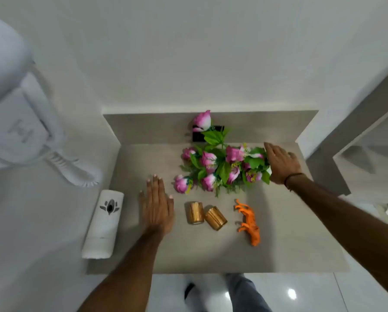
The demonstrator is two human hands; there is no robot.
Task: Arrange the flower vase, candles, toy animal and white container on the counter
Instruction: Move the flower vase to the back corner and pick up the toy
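On the grey counter [211,255], seen from the head camera: a bunch of pink flowers [220,167] with green leaves fills the back half, its vase hidden under the foliage. One bloom stands higher at the rear, in front of a small black object [207,136] against the back wall.

Right hand [280,164] at the right edge of the bouquet, fingers spread and extended, palm against the leaves; nothing gripped. A dark band sits on that wrist.

Left hand [158,206] hovers flat, fingers straight and together, holding nothing, between the white container [104,224] and the candles [205,215].

White container lies on its side at the counter's left edge, a dark emblem facing up.

Two gold candles stand close together near the centre front, touching or nearly so.

Orange toy animal [249,221] lies on its side to the right of the candles, apart from them.

Wall-mounted white handset unit [17,122] with coiled cord at far left.
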